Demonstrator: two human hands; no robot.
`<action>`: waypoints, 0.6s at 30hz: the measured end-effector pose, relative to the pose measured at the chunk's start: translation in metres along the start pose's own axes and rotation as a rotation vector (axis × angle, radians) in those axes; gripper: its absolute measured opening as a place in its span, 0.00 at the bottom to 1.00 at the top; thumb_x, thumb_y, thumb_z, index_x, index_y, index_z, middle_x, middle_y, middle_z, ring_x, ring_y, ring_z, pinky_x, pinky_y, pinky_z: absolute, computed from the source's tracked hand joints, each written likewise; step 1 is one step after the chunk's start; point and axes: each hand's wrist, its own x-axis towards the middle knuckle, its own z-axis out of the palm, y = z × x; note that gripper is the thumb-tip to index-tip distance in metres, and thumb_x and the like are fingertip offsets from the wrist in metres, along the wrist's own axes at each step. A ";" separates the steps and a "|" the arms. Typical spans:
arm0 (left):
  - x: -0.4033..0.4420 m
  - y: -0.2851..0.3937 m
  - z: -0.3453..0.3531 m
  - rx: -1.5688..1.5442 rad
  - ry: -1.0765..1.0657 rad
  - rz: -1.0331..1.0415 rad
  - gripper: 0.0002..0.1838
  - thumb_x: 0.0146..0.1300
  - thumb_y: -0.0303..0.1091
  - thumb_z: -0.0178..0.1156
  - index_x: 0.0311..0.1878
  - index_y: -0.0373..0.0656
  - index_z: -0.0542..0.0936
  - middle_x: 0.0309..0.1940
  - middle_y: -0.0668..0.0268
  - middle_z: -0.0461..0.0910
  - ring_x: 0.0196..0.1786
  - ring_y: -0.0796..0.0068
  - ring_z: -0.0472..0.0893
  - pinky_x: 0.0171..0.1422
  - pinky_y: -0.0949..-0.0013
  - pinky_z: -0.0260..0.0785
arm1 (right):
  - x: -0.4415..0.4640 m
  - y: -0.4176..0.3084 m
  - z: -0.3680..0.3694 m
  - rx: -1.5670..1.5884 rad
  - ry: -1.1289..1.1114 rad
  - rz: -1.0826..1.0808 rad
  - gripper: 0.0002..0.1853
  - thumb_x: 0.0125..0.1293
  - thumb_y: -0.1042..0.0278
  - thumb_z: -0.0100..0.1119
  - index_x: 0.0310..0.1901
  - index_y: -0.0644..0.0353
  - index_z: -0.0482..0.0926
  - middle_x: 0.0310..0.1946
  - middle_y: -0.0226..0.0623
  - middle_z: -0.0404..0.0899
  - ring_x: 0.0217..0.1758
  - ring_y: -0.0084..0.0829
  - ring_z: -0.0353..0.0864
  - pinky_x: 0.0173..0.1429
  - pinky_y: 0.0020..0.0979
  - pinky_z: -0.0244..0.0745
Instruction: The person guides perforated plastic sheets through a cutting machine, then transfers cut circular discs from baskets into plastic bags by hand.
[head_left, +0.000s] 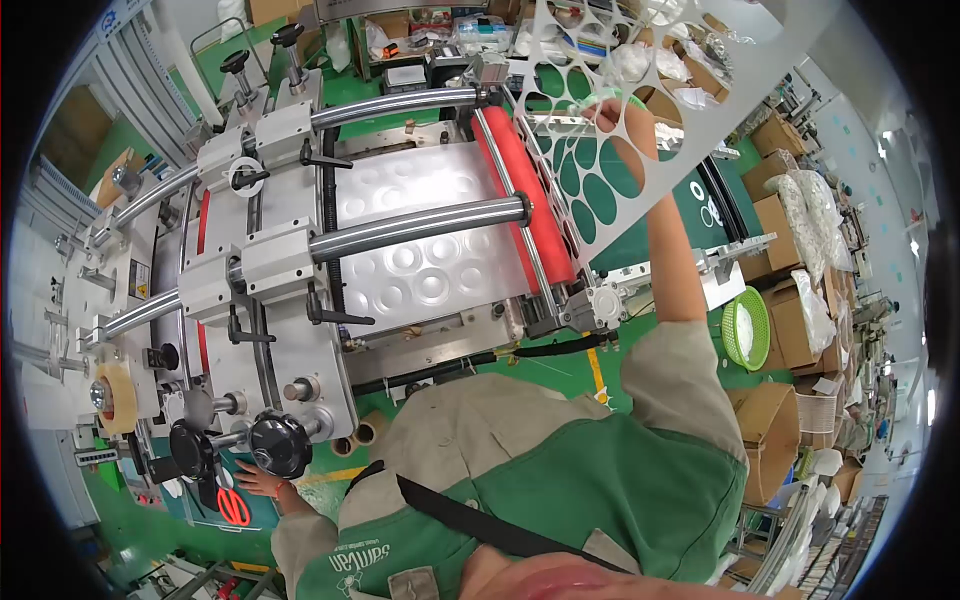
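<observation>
A white sheet with large round cut-outs [690,150] rises at the upper right. My right hand [612,116] is up at this sheet, its fingers bent around a strip between the holes; part of the hand is hidden by the sheet. At the lower left, my left hand [262,482] lies with fingers spread on a dark teal surface [205,508]. Red-handled scissors [234,507] are just beside it, below black round knobs [281,444]. Nothing shows in the left hand's grasp.
A roller machine with steel bars [420,228] fills the centre-left. A shiny plate with round impressions [425,270] lies beside its red roller [530,200]. Right of it are a green conveyor belt [680,205], a green basket [760,328] and cardboard boxes [765,430].
</observation>
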 end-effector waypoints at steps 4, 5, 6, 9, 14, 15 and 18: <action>0.000 -0.007 0.011 -0.127 0.041 -0.020 0.38 0.64 0.54 0.45 0.73 0.63 0.40 0.70 0.61 0.51 0.67 0.55 0.61 0.68 0.58 0.57 | -0.019 -0.002 0.014 -0.272 0.218 -0.091 0.11 0.56 0.65 0.65 0.29 0.66 0.81 0.16 0.32 0.76 0.20 0.18 0.71 0.26 0.22 0.64; 0.000 -0.009 0.015 -0.144 0.046 -0.023 0.39 0.63 0.54 0.46 0.73 0.62 0.41 0.71 0.61 0.49 0.68 0.55 0.59 0.68 0.56 0.55 | -0.020 -0.010 0.014 -0.222 0.162 0.086 0.14 0.53 0.60 0.68 0.26 0.65 0.81 0.13 0.34 0.73 0.17 0.18 0.70 0.24 0.23 0.63; -0.004 -0.005 0.018 -0.164 0.052 -0.024 0.40 0.62 0.54 0.48 0.73 0.61 0.41 0.71 0.61 0.48 0.69 0.54 0.57 0.69 0.55 0.53 | -0.023 -0.004 0.011 -0.253 0.119 0.083 0.15 0.53 0.59 0.68 0.26 0.65 0.81 0.14 0.35 0.74 0.17 0.22 0.71 0.24 0.25 0.64; 0.001 -0.006 0.043 -0.238 0.067 -0.021 0.43 0.59 0.55 0.52 0.72 0.59 0.42 0.72 0.59 0.44 0.71 0.53 0.51 0.70 0.51 0.47 | -0.037 0.024 0.007 -0.520 -0.092 0.167 0.12 0.52 0.61 0.67 0.28 0.63 0.81 0.20 0.44 0.78 0.24 0.42 0.78 0.32 0.37 0.70; 0.008 0.001 0.053 -0.388 0.121 -0.004 0.49 0.53 0.56 0.60 0.72 0.54 0.44 0.73 0.57 0.38 0.74 0.51 0.40 0.72 0.45 0.37 | -0.106 0.079 0.019 -0.409 -0.289 0.331 0.27 0.47 0.59 0.67 0.49 0.62 0.76 0.35 0.45 0.80 0.39 0.38 0.81 0.44 0.34 0.74; 0.023 0.007 0.045 -0.397 0.132 0.006 0.49 0.53 0.56 0.60 0.72 0.54 0.44 0.73 0.57 0.38 0.74 0.51 0.40 0.72 0.45 0.37 | -0.114 0.076 0.022 -0.244 -0.338 0.364 0.25 0.49 0.62 0.65 0.50 0.61 0.75 0.28 0.38 0.78 0.34 0.30 0.79 0.40 0.32 0.73; 0.054 0.020 0.008 -0.394 0.121 0.052 0.50 0.53 0.55 0.60 0.72 0.55 0.43 0.73 0.58 0.37 0.74 0.50 0.39 0.72 0.45 0.38 | -0.123 0.059 0.030 0.408 -0.666 0.518 0.21 0.54 0.68 0.61 0.51 0.59 0.71 0.33 0.24 0.71 0.39 0.18 0.69 0.45 0.21 0.65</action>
